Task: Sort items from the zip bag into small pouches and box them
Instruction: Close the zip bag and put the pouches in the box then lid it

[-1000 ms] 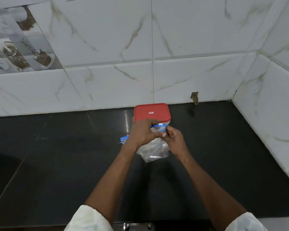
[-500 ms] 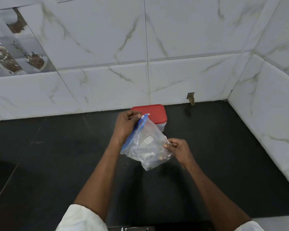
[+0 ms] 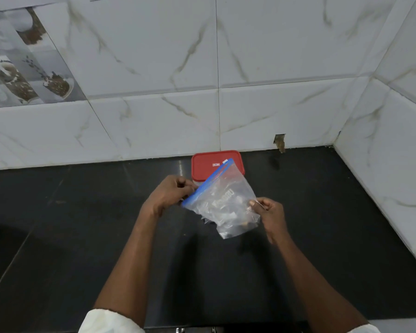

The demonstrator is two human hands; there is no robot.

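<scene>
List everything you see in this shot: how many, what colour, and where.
bag: one, clear with blue zip strip, held above the counter; small items inside, too blurred to name
box: one, red lid on, at the back of the counter, partly behind the bag
counter: one, glossy black
wall tiles: many, white marbled, back and right
picture tile: one, grey-brown print, upper left
chip: one, brownish, at the wall's foot, right of the box
sleeves: two, white, bottom edge
left grip: one hand, pinches the bag's zip end
right grip: one hand, pinches the bag's side
</scene>
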